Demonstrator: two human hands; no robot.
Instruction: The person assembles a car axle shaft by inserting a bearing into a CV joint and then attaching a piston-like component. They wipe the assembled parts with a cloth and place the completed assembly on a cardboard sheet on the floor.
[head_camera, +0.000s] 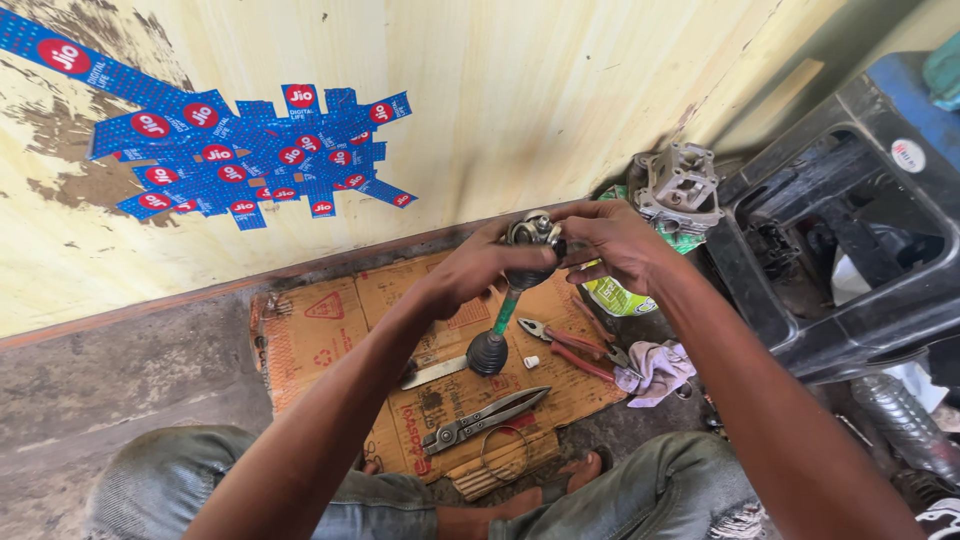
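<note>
The head view looks down at a person seated on the floor, holding a drive shaft (507, 312) upright over a flattened cardboard sheet (330, 330). The left hand (478, 268) wraps the upper rubber boot, fingers clamped round it; the right hand (620, 243) has its fingers closed on the metal joint (534, 230) at the top. The shaft's lower boot (487, 352) rests on the cardboard, so the floor carries the weight. To work the joint well, the left hand should probably keep the boot steady while the right turns or presses squarely, without tilting the shaft. On the cardboard lie red-handled pliers (565, 346), metal snips (485, 418) and a wire ring (505, 455), with a rag (655, 368) just beside them. A black plastic crate (850, 250) stands to the right.
</note>
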